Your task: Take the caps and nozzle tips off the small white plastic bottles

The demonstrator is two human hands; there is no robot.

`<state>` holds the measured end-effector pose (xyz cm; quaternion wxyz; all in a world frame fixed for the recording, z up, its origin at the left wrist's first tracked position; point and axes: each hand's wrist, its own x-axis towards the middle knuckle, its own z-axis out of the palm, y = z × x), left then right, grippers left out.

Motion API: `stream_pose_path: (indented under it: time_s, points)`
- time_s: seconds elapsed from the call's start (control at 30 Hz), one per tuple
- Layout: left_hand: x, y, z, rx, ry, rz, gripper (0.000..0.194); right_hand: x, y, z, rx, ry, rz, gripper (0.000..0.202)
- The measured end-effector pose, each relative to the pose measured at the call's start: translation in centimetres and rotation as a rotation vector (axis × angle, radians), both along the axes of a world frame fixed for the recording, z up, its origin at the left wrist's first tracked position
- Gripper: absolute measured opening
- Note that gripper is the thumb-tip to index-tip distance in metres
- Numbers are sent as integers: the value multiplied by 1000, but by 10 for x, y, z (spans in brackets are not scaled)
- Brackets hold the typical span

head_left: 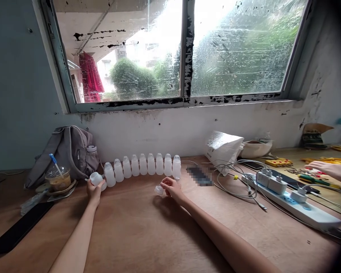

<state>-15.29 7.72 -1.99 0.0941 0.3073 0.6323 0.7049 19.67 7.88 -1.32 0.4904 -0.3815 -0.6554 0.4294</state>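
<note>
Several frosted white baby bottles with clear dome caps stand upright in a curved row near the wall. At the row's left end my left hand is closed around another bottle, which tilts and shows no dome cap. To the right, in front of the row, my right hand pinches a clear dome cap just above the table. My palm and fingers partly hide both held things.
A grey backpack and an iced drink cup stand at left, by a black strip. At right lie a white pouch, cables and a power strip. Another person's hand reaches in at far right.
</note>
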Motion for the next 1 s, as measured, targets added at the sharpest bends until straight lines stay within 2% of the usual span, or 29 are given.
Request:
stream_pose_path:
  time_s: [0.13, 0.27, 0.47, 0.57, 0.67, 0.73, 0.77, 0.87, 0.93, 1.0]
  points:
    - [-2, 9, -10, -42, 64, -32, 47, -2, -2, -4, 323, -252, -88, 16]
    - [-3, 11, -14, -73, 93, -22, 49, -5, -2, -10, 451, -448, -113, 10]
    - [-2, 11, -16, -81, 141, -16, 53, -6, -4, -11, 462, -598, -133, 11]
    - [4, 8, -10, -42, 187, -3, 65, -6, -7, -11, 436, -680, -153, 19]
    - [13, -2, 2, 66, 394, 117, 74, -7, -8, -13, 434, -739, -164, 27]
    - [21, -9, 10, 169, 613, 183, 67, -9, -9, -15, 436, -761, -173, 28]
    - [25, -13, 13, 210, 717, 167, 62, -9, -9, -15, 435, -764, -177, 26]
    - [47, -22, 17, 238, 950, -61, 44, -12, -9, -16, 421, -733, -180, 21]
    - [69, -26, 16, 193, 1042, -268, 35, -13, -10, -15, 421, -687, -166, 18]
    - [96, -31, 13, 104, 1110, -506, 35, -15, -12, -14, 447, -633, -142, 16]
